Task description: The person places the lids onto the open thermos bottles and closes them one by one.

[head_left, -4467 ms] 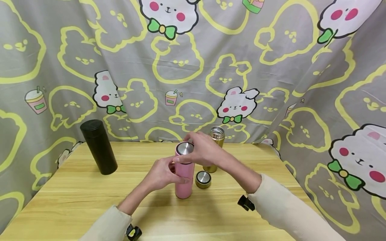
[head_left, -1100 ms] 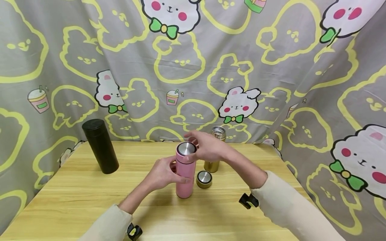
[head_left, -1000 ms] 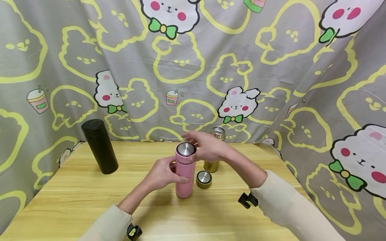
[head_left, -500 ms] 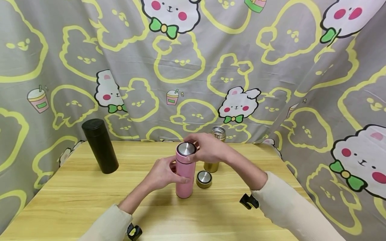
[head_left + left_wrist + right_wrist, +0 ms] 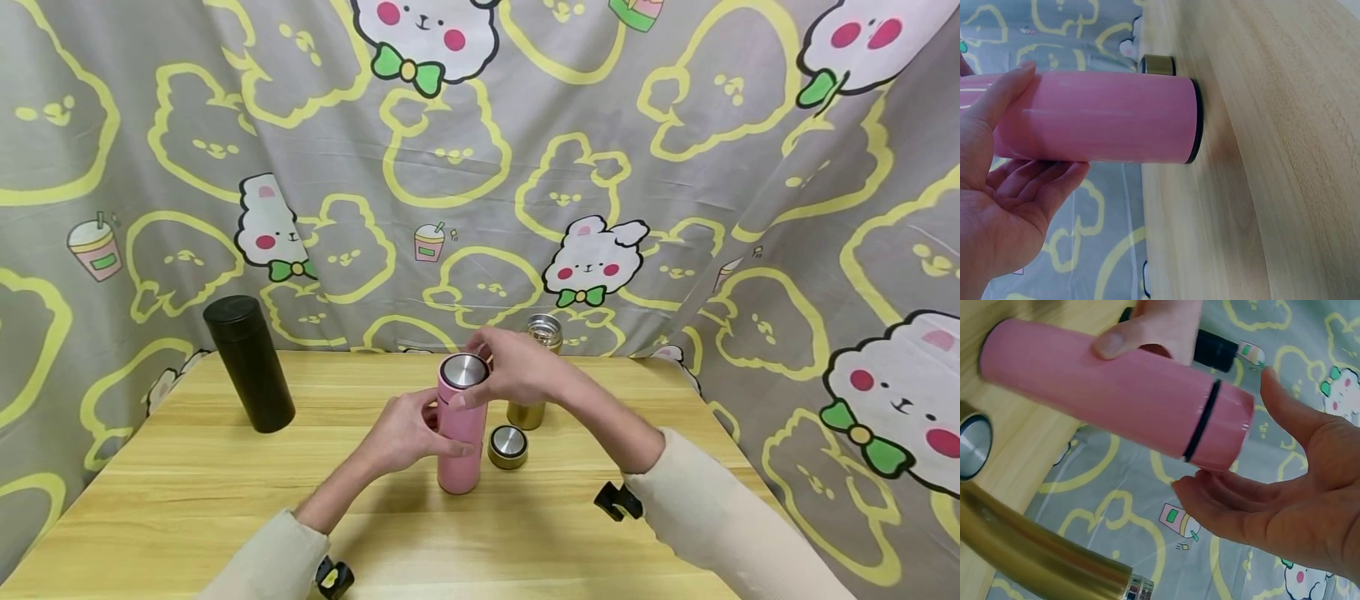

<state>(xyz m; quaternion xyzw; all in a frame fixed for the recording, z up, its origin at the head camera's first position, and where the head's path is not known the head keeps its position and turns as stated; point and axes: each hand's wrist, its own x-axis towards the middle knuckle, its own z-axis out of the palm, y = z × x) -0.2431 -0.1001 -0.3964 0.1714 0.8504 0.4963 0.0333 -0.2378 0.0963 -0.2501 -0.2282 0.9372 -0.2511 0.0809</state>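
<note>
A pink thermos (image 5: 457, 471) stands upright on the wooden table, its steel-topped lid (image 5: 463, 372) seated over a dark ring. My left hand (image 5: 403, 435) grips the body at mid-height, thumb in front and fingers behind. Around the lid at the top is my right hand (image 5: 517, 368). In the right wrist view its fingertips (image 5: 1200, 487) are at the underside of the lid, while the thumb stands a little off it. To the right of the thermos sits a loose gold lid (image 5: 508, 446). Behind it, a gold thermos (image 5: 527, 415) stands uncapped, partly hidden by my right hand.
A black thermos (image 5: 251, 367) with its lid on stands at the back left of the table (image 5: 187, 492). A patterned grey curtain (image 5: 337, 167) hangs behind and along the sides.
The right hand's fingers and thumb have shifted back and forth around the lid; the thumb now reaches further left across its front. The left hand and thermos stay put.
</note>
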